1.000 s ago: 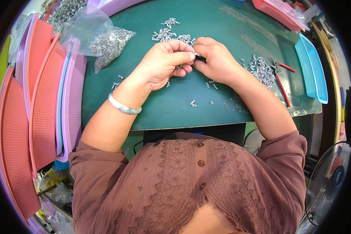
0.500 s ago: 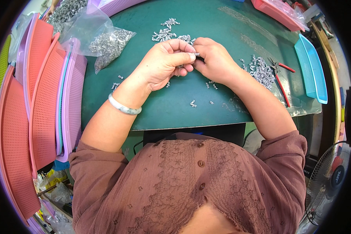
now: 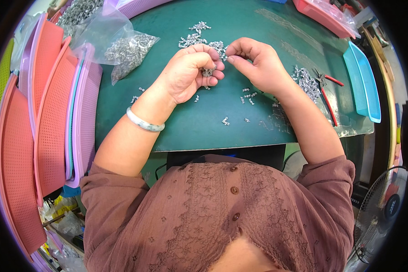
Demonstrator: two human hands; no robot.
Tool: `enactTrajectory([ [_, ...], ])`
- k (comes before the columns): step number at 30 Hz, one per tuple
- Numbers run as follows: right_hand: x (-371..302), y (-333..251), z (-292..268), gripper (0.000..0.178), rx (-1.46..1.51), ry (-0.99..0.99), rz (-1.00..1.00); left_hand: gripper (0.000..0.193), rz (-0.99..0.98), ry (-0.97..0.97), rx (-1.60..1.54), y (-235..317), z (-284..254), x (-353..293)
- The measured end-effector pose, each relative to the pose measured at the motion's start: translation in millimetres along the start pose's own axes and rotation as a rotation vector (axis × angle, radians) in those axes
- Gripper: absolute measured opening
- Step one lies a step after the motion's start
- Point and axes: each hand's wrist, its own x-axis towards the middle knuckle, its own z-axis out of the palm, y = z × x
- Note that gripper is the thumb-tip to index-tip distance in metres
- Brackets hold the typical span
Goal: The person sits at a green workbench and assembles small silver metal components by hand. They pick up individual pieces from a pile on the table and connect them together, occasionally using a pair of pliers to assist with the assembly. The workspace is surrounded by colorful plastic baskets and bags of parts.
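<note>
My left hand (image 3: 188,75), with a pale bangle (image 3: 144,122) on its wrist, is curled closed around several small silvery metal parts (image 3: 208,72) that show between its fingers. Just to its right, apart from it, my right hand (image 3: 258,61) has thumb and forefinger pressed together; whatever is between the tips is too small to make out. A loose heap of like metal parts (image 3: 192,41) lies beyond the left hand. Another heap (image 3: 306,83) sits by the right forearm. A few single parts (image 3: 248,96) are scattered on the green tabletop (image 3: 190,131) nearer to me.
Red-handled pliers (image 3: 327,97) lie right of the right-hand heap, beside a blue basket (image 3: 362,81). At the left are a plastic bag of metal parts (image 3: 130,52) and stacked pink and purple baskets (image 3: 54,127). A pink tray (image 3: 324,18) stands far right; a fan (image 3: 381,213) is near right.
My hands have come apart, the right one moving slightly right and away from me. The small metal part at the left fingertips no longer shows there; parts inside the left hand are now visible.
</note>
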Motion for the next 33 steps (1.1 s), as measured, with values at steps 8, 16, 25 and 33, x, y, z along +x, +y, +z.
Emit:
enactTrajectory([
  [8,-1,-6,2,0.019,-0.031,0.041,-0.115,0.012,-0.063,0.055,0.108,-2,9,-1],
  [16,0,-3,1,0.021,-0.07,0.043,-0.184,0.011,-0.05,0.027,0.099,-2,7,-1],
  [25,1,-6,-28,0.018,-0.186,-0.271,-0.221,0.017,-0.041,0.104,0.166,0,6,-1],
  [33,10,9,-25,0.014,-0.438,-0.123,-0.156,0.017,-0.021,0.135,0.143,-1,3,1],
])
